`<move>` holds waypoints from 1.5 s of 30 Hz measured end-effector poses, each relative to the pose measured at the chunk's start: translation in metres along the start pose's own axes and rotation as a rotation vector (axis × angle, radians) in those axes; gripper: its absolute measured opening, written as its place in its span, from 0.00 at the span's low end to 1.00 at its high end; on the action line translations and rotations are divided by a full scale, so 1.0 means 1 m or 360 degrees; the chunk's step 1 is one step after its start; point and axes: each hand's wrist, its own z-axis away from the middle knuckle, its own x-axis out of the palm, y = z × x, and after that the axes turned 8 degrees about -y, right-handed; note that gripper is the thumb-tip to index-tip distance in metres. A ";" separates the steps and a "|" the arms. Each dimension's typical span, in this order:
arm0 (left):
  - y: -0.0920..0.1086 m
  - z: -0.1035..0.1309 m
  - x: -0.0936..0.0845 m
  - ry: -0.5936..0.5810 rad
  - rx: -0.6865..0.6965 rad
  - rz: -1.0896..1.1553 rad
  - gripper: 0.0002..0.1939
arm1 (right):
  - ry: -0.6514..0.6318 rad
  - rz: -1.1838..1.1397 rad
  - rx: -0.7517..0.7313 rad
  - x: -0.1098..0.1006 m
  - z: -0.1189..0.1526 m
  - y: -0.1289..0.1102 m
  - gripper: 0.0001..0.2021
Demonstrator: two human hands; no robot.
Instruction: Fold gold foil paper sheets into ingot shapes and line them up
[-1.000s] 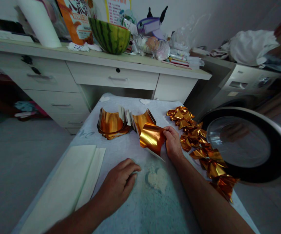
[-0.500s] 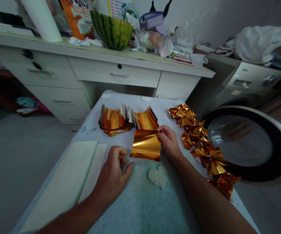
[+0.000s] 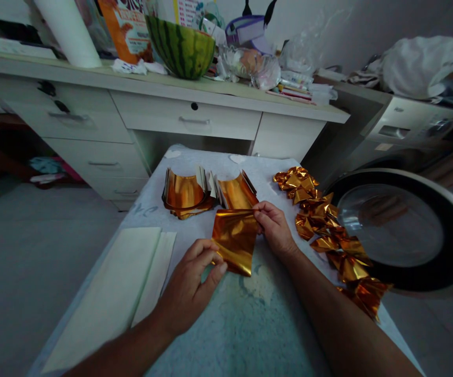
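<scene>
A copper-gold foil sheet (image 3: 236, 238), slightly curved, is held above the cloth-covered table. At its upper right corner my right hand (image 3: 275, 228) pinches it between thumb and fingers. My left hand (image 3: 195, 283) has its fingertips and thumb at the lower left edge, closed loosely on the sheet. Just beyond lie two stacks of similar sheets, a left stack (image 3: 185, 191) and a right stack (image 3: 236, 192), both curling up at the sides. Folded, crumpled foil pieces (image 3: 324, 220) form a row along the table's right side.
Folded pale paper (image 3: 108, 293) lies along the left of the table (image 3: 265, 324). Behind stands a white drawer desk (image 3: 195, 123) bearing a cut watermelon (image 3: 181, 47), a paper roll (image 3: 69, 34) and plastic bags. To the right, a washing machine door (image 3: 402, 230) hangs open beside the table.
My left hand has moved right and reached the foil sheet. The sheet's near edge has swung toward me and tilted, while my right hand keeps its pinch.
</scene>
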 end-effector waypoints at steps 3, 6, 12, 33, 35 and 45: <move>-0.004 -0.002 0.003 0.0082 -0.0066 -0.0014 0.07 | 0.0000 -0.0011 0.0009 0.001 0.000 -0.003 0.12; -0.011 -0.004 0.010 0.0385 -0.0133 0.0006 0.12 | 0.0003 -0.0033 -0.0005 0.001 0.000 -0.006 0.14; -0.016 -0.008 0.013 0.0415 -0.0271 0.0380 0.30 | -0.0039 -0.0084 -0.0041 -0.002 0.000 -0.003 0.15; -0.006 -0.007 0.003 0.0416 -0.0334 0.0570 0.12 | -0.0204 -0.0362 -0.0021 -0.002 0.004 -0.013 0.05; -0.006 -0.007 0.002 0.0437 -0.0335 0.0554 0.13 | -0.0304 -0.0295 -0.0112 -0.003 0.006 -0.017 0.04; -0.010 -0.006 0.006 0.0318 -0.0155 0.0006 0.26 | -0.0660 0.0390 -0.0172 -0.004 0.028 -0.050 0.05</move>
